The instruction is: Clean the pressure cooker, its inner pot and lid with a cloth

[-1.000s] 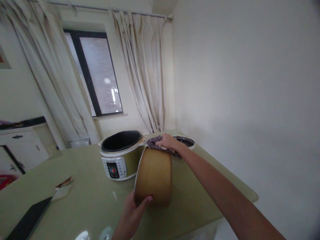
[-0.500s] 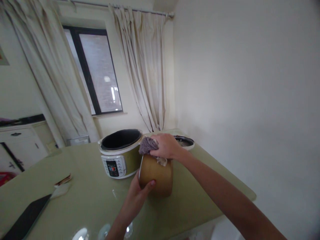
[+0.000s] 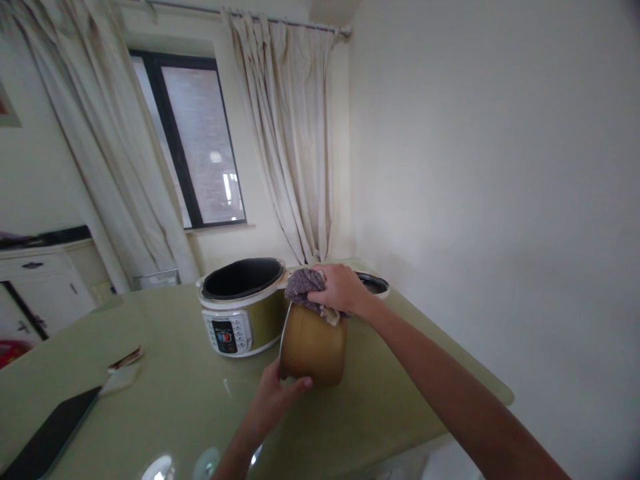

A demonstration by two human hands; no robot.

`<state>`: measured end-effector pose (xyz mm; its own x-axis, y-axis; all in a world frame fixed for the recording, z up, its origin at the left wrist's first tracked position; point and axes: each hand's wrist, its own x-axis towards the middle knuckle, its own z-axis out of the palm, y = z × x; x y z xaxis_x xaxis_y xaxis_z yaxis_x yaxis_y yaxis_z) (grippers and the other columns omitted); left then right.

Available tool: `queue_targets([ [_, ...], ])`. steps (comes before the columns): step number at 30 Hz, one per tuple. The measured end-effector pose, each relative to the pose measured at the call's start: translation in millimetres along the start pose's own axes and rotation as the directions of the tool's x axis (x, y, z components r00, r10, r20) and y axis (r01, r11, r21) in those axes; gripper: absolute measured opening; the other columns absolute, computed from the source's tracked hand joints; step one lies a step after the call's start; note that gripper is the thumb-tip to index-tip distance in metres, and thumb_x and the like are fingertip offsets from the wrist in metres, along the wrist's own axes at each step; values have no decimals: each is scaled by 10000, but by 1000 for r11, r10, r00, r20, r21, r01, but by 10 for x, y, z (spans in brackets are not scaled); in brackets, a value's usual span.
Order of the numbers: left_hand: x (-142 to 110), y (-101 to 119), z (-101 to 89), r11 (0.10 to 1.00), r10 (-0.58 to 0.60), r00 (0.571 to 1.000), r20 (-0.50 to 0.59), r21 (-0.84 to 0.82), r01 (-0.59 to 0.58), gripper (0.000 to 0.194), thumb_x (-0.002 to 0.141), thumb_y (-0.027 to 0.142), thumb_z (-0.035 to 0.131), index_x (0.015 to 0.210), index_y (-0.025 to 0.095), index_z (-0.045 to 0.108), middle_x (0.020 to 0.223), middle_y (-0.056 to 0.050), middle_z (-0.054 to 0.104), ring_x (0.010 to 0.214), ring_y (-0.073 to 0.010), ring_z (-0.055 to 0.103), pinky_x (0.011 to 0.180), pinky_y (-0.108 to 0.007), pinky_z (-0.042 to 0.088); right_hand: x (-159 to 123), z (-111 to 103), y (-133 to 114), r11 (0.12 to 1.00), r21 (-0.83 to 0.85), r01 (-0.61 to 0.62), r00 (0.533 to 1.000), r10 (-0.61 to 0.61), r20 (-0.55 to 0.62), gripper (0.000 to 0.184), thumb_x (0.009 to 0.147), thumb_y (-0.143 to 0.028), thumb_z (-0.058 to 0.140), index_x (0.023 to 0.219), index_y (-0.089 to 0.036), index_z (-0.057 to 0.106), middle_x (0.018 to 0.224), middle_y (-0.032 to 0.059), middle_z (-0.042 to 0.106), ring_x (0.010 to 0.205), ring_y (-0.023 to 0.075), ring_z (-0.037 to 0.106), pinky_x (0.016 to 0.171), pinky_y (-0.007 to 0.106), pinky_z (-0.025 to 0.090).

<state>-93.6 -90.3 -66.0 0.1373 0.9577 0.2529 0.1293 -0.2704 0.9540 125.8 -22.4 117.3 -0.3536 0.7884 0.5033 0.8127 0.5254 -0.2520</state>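
Head view: my left hand (image 3: pixel 277 400) pinches the gold inner pot (image 3: pixel 314 350) at its lower rim, thumb on the outer wall. My right hand (image 3: pixel 343 288) has its fingers closed on a purple-grey cloth (image 3: pixel 301 285), pressed to the pot's upper side. The pot is tipped sideways, mouth leftward, between the cooker and the right edge of the tabletop (image 3: pixel 175 387); contact with the surface cannot be confirmed. The electric cooker (image 3: pixel 267 323) stands open toward the far edge; a white-rimmed lid (image 3: pixel 377 285) lies beside the right edge.
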Motion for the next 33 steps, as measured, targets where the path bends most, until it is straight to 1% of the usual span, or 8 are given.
queue_targets([
  [3,-34,-131,13,997,61,998,-26,41,-60,571,748,566,853,1107,128,778,1095,-137,815,1030,-321,736,935,-403,586,107,27,78,998,9,-67,998,67,12,415,800,-494,752,1136,-253,787,979,38,804,908,244,721,783,299,457],
  [8,-96,-76,146,994,69,995,-77,90,-62,595,783,584,818,1191,155,759,1113,-133,810,1049,-326,732,950,-415,585,265,86,212,993,24,-116,993,115,24,450,824,-515,734,1169,-231,783,1040,56,808,940,247,725,801,299,471],
  [14,-59,-142,261,996,87,983,-164,35,-83,675,865,620,706,1376,182,655,1335,-151,741,1259,-349,679,1084,-465,535,251,131,213,989,-64,-136,990,137,14,481,829,-540,733,1190,-224,762,1074,88,800,992,281,720,834,322,479],
  [18,-67,-200,362,996,76,986,-145,59,-69,680,883,581,701,1432,194,596,1434,-159,683,1356,-349,618,1166,-485,465,-36,95,98,991,-120,-57,997,51,-49,545,826,-539,748,1273,-229,716,1086,102,758,1001,287,692,888,357,480],
  [22,-9,-52,516,992,115,980,-163,77,-103,605,905,536,681,1392,187,597,1397,-168,698,1322,-338,639,1138,-472,484,-486,111,-31,991,-131,-18,995,6,-98,605,795,-523,791,1315,-230,690,1145,118,690,1062,302,648,927,395,493],
  [28,94,234,730,964,267,963,24,1,-267,253,990,382,567,1129,193,664,1100,-100,801,955,-239,749,871,-361,607,-1120,229,3,996,-87,7,991,-19,-133,705,710,-444,853,1352,-214,671,1235,149,652,1147,348,614,999,475,505],
  [30,104,226,749,940,328,944,44,78,-331,203,988,304,537,1066,193,686,1035,-96,802,914,-236,744,847,-362,612,-1246,148,23,998,-58,-34,993,27,-112,687,706,-408,847,1340,-210,672,1225,141,662,1130,335,630,985,457,517],
  [33,133,154,713,853,401,914,66,337,-399,303,941,201,526,1177,197,715,1125,-114,792,1017,-256,739,929,-387,600,-1320,-163,-105,993,-110,-37,999,39,16,598,727,-420,834,1276,-230,693,1174,115,693,1047,309,664,920,429,535],
])
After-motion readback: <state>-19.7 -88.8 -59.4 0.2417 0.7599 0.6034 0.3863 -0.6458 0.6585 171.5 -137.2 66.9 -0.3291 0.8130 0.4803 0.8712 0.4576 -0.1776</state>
